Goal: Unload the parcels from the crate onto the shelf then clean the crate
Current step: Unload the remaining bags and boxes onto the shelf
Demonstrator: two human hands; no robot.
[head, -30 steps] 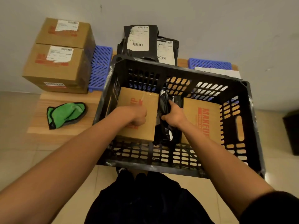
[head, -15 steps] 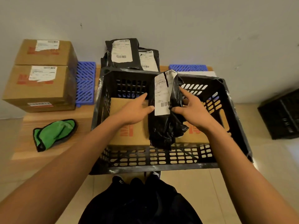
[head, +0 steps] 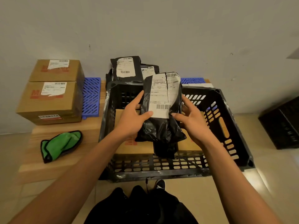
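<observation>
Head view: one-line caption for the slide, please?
Both hands, left and right, hold a black parcel above the crate.

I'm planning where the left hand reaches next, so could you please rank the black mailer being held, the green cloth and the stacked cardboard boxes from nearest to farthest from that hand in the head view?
1. Black mailer: held by the left hand, above the crate.
2. Green cloth: on the wooden shelf, down to the hand's left.
3. Stacked cardboard boxes: far left, against the wall.
</observation>
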